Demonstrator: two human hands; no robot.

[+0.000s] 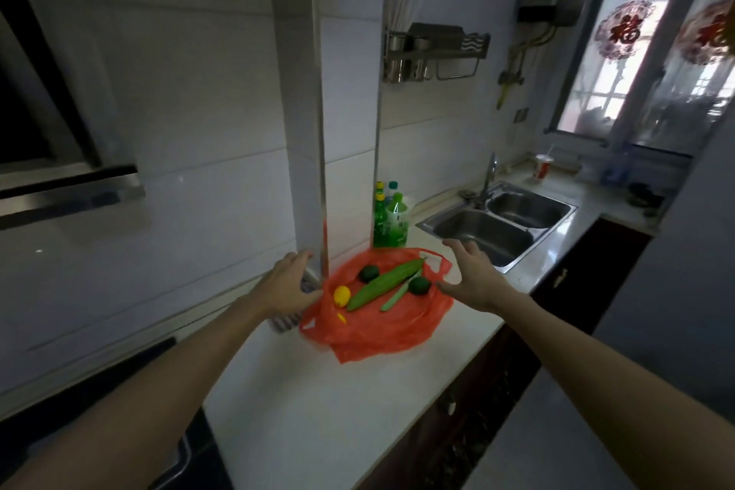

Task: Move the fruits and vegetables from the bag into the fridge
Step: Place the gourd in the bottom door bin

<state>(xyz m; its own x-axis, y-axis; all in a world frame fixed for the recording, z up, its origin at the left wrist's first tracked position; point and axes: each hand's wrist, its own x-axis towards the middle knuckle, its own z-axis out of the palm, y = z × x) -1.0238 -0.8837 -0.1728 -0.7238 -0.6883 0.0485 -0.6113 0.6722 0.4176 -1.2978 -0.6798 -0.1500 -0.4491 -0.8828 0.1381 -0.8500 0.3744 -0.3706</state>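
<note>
Two bare forearms reach forward over a white desk [302,402]. The left hand [288,282] hovers at the left edge of a red plastic bag [382,326], fingers loosely curled and gripping nothing that can be seen; whether it touches the bag's rim cannot be told. The right hand [471,276] hangs at the bag's right edge with fingers spread apart, empty.

The bag lies flattened and open on the desk with the produce on top of it. A long green cucumber [384,282] lies diagonally, its long axis running from near-left to far-right. Beside it, on its right, a thinner green stalk-like vegetable [397,294] points the same way. A yellow lemon [342,295] sits at the cucumber's near-left end. One dark green round fruit [369,273] lies left of the cucumber's far half, another [420,285] right of the thin vegetable.

Behind the bag, green bottles [389,219] stand against the white-tiled wall. Farther right, a steel double sink [499,221] with a tap is set into the desk. A metal rack [435,52] hangs on the wall. The window [652,52] at the far end carries red paper decorations bearing the character 福.
</note>
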